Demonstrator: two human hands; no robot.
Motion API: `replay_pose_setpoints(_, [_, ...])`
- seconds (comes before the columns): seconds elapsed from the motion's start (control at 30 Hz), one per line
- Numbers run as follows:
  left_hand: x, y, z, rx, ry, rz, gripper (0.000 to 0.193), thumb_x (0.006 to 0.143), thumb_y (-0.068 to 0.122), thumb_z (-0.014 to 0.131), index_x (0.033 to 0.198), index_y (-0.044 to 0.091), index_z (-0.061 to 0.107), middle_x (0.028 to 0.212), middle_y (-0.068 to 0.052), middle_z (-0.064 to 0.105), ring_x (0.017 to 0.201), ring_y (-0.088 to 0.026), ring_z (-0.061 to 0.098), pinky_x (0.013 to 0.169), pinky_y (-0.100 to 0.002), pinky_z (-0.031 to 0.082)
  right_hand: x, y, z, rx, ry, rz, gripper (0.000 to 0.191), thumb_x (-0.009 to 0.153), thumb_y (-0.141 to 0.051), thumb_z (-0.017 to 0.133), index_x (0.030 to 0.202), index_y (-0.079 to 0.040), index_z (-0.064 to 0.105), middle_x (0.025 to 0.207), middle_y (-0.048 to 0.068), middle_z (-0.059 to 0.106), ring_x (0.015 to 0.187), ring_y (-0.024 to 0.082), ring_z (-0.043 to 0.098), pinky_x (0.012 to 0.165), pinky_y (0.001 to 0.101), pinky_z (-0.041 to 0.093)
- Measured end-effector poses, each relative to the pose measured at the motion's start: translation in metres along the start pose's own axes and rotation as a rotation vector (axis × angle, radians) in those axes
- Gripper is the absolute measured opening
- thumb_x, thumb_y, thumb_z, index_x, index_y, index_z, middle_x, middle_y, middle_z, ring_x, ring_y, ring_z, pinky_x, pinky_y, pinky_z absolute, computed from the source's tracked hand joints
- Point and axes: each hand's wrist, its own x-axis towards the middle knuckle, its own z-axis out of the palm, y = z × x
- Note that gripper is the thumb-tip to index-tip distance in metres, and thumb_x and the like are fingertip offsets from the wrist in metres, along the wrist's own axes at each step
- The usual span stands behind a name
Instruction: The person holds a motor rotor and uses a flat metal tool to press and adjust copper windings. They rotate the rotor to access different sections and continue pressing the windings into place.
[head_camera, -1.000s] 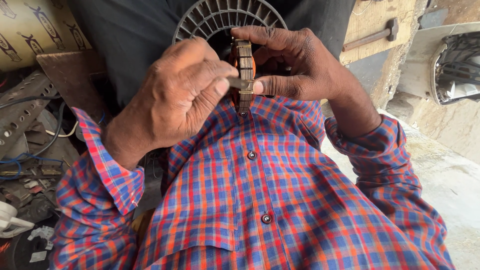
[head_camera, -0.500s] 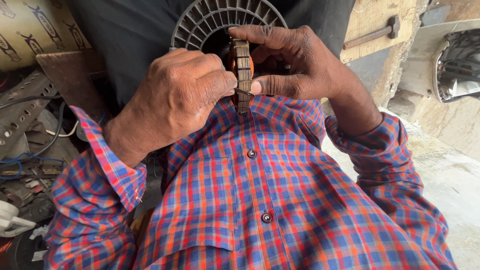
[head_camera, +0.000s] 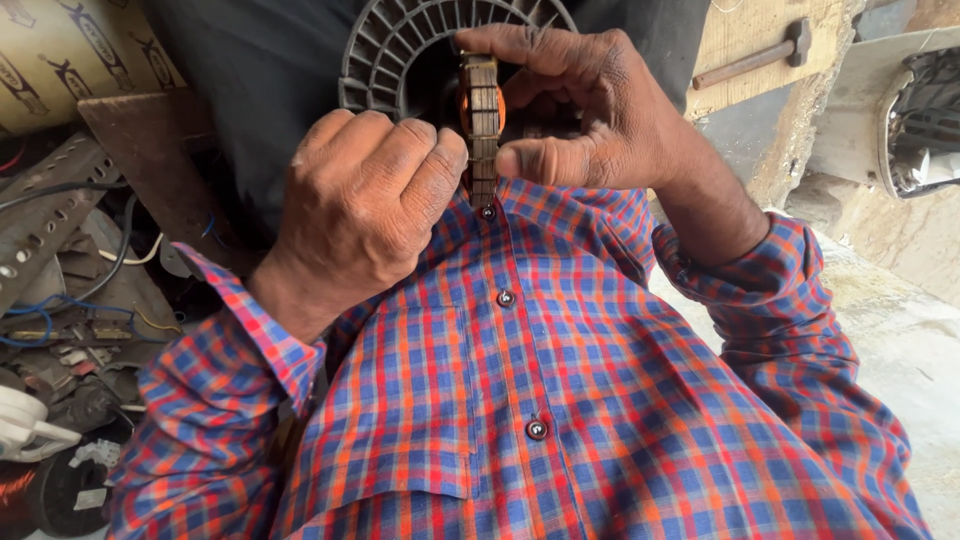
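While the right hand (head_camera: 590, 105) pinches a slotted metal core (head_camera: 482, 125) upright, the left hand (head_camera: 365, 205) presses against it, fingers curled shut. Steady pressure seems wise, keeping it before the grey finned fan disc (head_camera: 400, 50).

At upper centre, the left hand (head_camera: 365, 200) and right hand (head_camera: 580, 105) pinch a ribbed metal stator piece (head_camera: 482, 130) before a grey slotted fan cover (head_camera: 400, 50).

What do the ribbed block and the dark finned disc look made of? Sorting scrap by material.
Ribbed block: probably stacked steel plates, dull brown, evenly segmented edge, orange inside.
Finned disc: likely moulded plastic, matte dark grey, thin uniform vanes; cast metal can't be excluded.
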Motion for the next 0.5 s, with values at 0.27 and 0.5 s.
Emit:
replay_pose_setpoints(0.27, [-0.013, 0.003, 0.013, 0.071, 0.042, -0.009, 0.011, 0.107, 0.001, 0.066, 0.113, -0.004, 0.074, 0.095, -0.011, 0.07, 0.075, -0.016, 0.064, 0.063, -0.029, 0.049, 0.0, 0.007, 0.004, 0.001, 0.027, 0.029, 0.073, 0.101, -0.029, 0.085, 0.156, 0.003, 0.048, 0.117, 0.021, 0.076, 0.11, 0.026, 0.08, 0.099, 0.0391, 0.063])
replay_pose_setpoints(0.5, [-0.01, 0.008, 0.009, 0.1, 0.003, -0.016, 0.012, 0.11, 0.003, 0.063, 0.11, -0.003, 0.074, 0.094, -0.009, 0.069, 0.075, -0.015, 0.062, 0.064, -0.028, 0.048, -0.001, 0.001, -0.002, 0.025, -0.029, 0.013, 0.069, 0.104, -0.018, 0.084, 0.158, 0.001, 0.044, 0.124, 0.018, 0.075, 0.116, 0.023, 0.076, 0.106, 0.0369, 0.064])
